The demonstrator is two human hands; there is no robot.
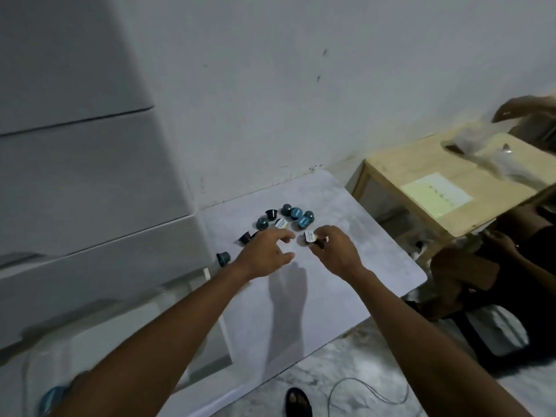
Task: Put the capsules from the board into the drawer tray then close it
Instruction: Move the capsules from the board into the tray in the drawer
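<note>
Pinching a dark capsule (313,238) by its body, foil lid turned toward the camera, the right hand (335,251) sits just right of the frame's centre, fingers closed around it. The left hand (267,254), beside it to the left, is spread open and holds nothing, its fingertips (287,236) reaching toward the cluster of capsules (288,219) lying on the pale board (346,266) just above both hands. Most of these are teal, a few dark, one showing its white lid. One teal capsule (223,258) lies apart at the board's left edge. At the lower left, blurred, is the white drawer tray (126,335), pulled out, with a teal capsule (52,398) in it. A wooden table (421,176) stands at the right.
</note>
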